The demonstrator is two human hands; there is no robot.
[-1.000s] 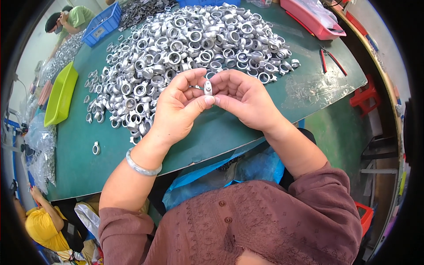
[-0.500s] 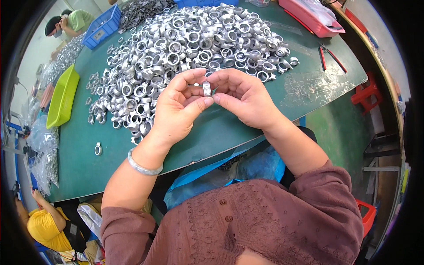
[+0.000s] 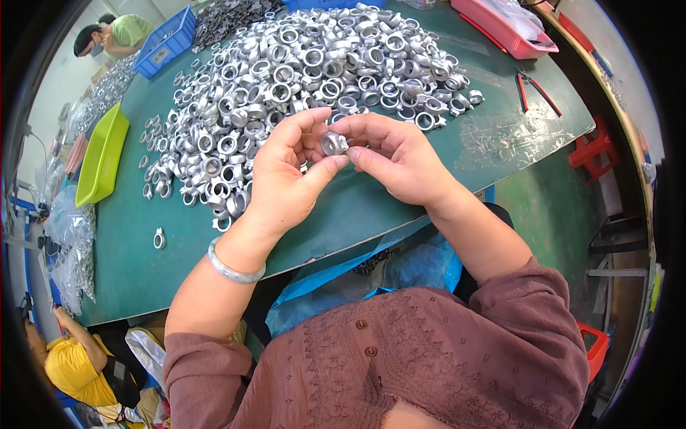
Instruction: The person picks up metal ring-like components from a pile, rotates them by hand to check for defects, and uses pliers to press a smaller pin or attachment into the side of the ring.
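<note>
1. The left hand (image 3: 284, 182) and the right hand (image 3: 400, 159) meet over the near part of the dark green table (image 3: 343, 214). Together they pinch one small round silver metal ring part (image 3: 333, 143), held in the air between the fingertips.
2. A second ago the ring part stood more on its edge. Now it is tipped, so its round open face shows more. The hands have stayed in nearly the same place.
3. The left hand is curled, with the thumb pressing the ring part from 6 o'clock and the fingers bent over it from 10 o'clock. A pale smooth bangle (image 3: 232, 266) sits on the left wrist.
4. The right hand comes in from 3 o'clock. Its fingers are bent and grip the ring part on the right side.
5. At 12 o'clock from the hands lies a big heap of shiny silver ring parts (image 3: 307, 71), close behind the fingers.
6. At 9 o'clock, well apart, lies a lime green plastic tray (image 3: 102, 156).
7. At 2 o'clock lie red-handled pliers (image 3: 532, 89), and beyond them a pink plastic tray (image 3: 504, 28).
8. At 11 o'clock, far off, stands a blue plastic crate (image 3: 168, 41).
</note>
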